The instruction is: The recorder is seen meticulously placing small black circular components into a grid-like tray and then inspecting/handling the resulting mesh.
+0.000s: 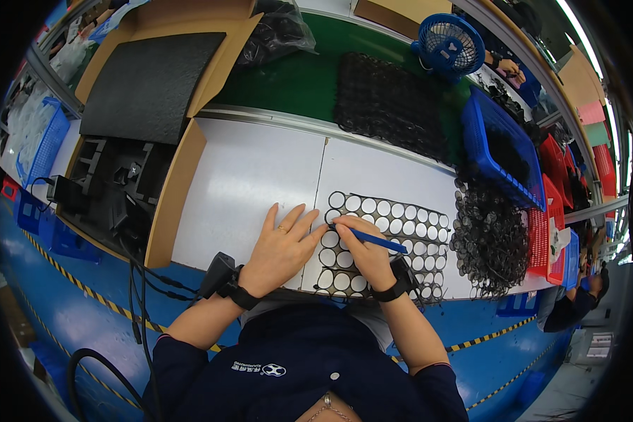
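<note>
White round discs with black rims [383, 207] lay rowed within easy reach on the smooth white surface [253, 186]. Our right hand [369, 263] pinched a slim blue tool [382, 242] pen-fashion, presumably for precision; our left hand [277, 254] spread open beside them, perhaps for steadying.

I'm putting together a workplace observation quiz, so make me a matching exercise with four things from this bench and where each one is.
Things:
1. Blue pen-like tool
2. Blue fan
3. Heap of black parts
4. Open cardboard box

Places:
A. Just right of the white discs
B. Left of the left hand
C. Held in the right hand
D. Upper right of the picture

Pairs: 1-C, 2-D, 3-A, 4-B
</note>
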Tool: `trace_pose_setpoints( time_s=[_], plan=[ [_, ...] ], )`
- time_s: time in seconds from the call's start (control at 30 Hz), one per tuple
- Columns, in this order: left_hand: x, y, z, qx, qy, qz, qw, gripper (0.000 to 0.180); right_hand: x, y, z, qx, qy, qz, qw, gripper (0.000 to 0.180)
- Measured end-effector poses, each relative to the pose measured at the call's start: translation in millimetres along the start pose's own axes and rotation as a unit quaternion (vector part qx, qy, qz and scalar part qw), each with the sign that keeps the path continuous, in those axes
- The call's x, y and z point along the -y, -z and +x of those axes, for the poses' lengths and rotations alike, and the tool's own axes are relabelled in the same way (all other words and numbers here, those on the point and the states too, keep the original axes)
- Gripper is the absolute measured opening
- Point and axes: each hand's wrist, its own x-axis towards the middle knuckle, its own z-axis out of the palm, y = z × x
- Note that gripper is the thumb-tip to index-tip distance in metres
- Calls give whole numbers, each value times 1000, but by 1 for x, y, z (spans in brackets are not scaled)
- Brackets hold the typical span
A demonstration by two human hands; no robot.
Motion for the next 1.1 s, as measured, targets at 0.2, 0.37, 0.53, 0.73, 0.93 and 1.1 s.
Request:
trace_pose_setpoints(
  time_s=[0.2, 0.37, 0.53, 0.73, 0.93, 1.1],
  plan=[
    [1, 1, 2, 7, -2, 5, 1000, 36, -3, -3, 0, -11, 19, -25, 999, 19],
    [3, -1, 1, 14, -5, 11, 1000, 35, -2, -8, 0, -36, 190, -221, 956, 17],
    [2, 0, 5, 25, -18, 23, 999, 32, -5, 20, 28, -139, 228, -308, 913, 16],
    [6, -1, 6, 14, -5, 2, 1000, 32, -9, 27, 33, -82, -54, -6, 995, 31],
    [6, -7, 22, -26, 8, 16, 999, 33, -17, 12, 26, -17, -52, 14, 998, 30],
    [8, -10, 22, -17, 10, 36, 999, 36, -13, 7, 30, 1, -18, 14, 1000, 25]
  ],
)
